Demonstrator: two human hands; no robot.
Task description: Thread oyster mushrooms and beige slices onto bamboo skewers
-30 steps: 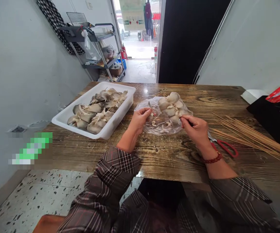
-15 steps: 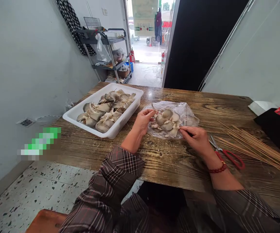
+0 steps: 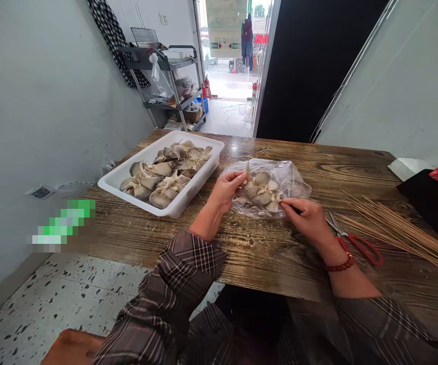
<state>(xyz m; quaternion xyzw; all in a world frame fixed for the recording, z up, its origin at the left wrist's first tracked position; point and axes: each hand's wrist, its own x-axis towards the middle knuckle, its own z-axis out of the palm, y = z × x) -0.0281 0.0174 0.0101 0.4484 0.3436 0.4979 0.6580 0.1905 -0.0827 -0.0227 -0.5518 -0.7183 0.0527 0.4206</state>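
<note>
Grey-beige oyster mushrooms [image 3: 261, 190] lie in a clump on a clear plastic bag [image 3: 297, 180] in front of me. My left hand [image 3: 226, 191] is closed in a pinch on a small oyster mushroom piece [image 3: 248, 169] whose thin end points upward. On the other side of the clump, my right hand [image 3: 305, 214] pinches the edge of a pale oyster mushroom [image 3: 274, 206]. More oyster mushrooms, bunched with thin skewers showing among them, lie in a white tray [image 3: 198, 195] to the left.
Scissors with red handles [image 3: 365, 249] lie right of my right hand, next to a bundle of bamboo skewers [image 3: 405, 228]. A black container [image 3: 428, 203] stands at the right. A wheeled shelf cart [image 3: 171, 76] stands beyond the wooden table [image 3: 242, 263], near the doorway.
My left hand has shifted slightly right, and the mushroom piece in it now stands more upright. My right hand stays almost in place at the clump's edge.
</note>
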